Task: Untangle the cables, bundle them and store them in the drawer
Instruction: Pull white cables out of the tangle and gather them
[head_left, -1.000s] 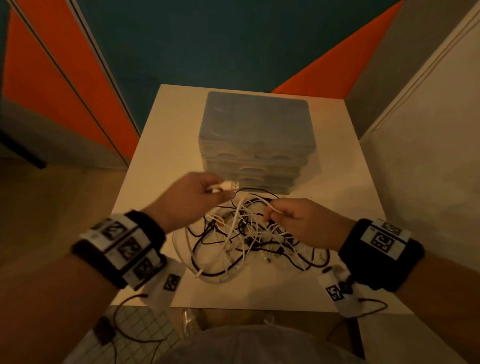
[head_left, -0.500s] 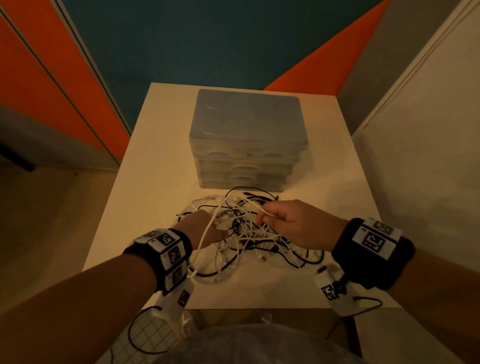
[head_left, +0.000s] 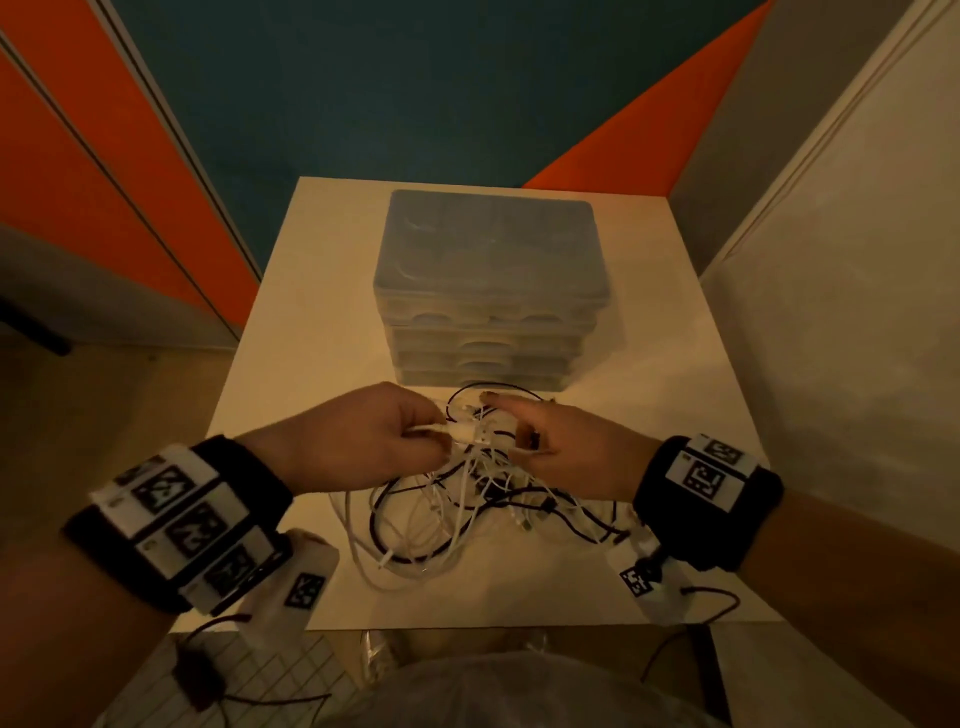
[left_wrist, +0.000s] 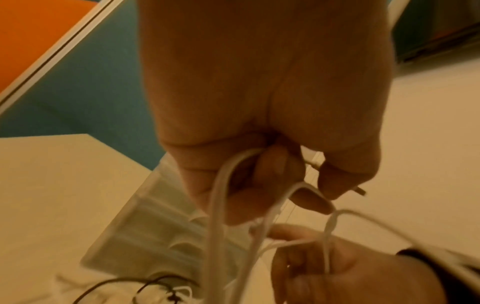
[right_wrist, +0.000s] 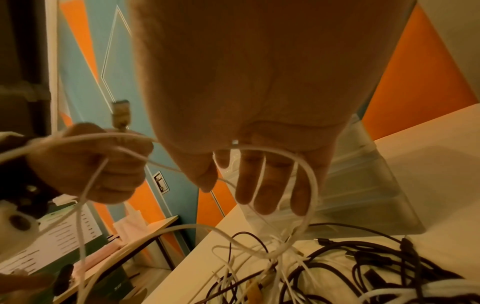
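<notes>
A tangle of white and black cables (head_left: 467, 514) lies on the white table (head_left: 311, 322) in front of a translucent drawer unit (head_left: 488, 270) whose drawers are all closed. My left hand (head_left: 441, 436) is raised over the tangle and grips a white cable (left_wrist: 218, 205) in curled fingers. That cable's USB plug (right_wrist: 120, 115) sticks up from the fist. My right hand (head_left: 511, 421) is beside it with its fingers (right_wrist: 265, 185) stretched out. A white cable loop (right_wrist: 311, 185) hangs around those fingers and drops into the tangle.
A pale wall (head_left: 841, 312) stands close along the table's right edge. Orange and teal panels (head_left: 130, 182) rise behind and to the left. A lower surface with a gridded sheet (head_left: 270, 675) lies below the table's near left corner.
My left hand dipped into the tangle and has come back up holding a white cable by its plug end. My right hand has gone from a pinch to stretched-out fingers.
</notes>
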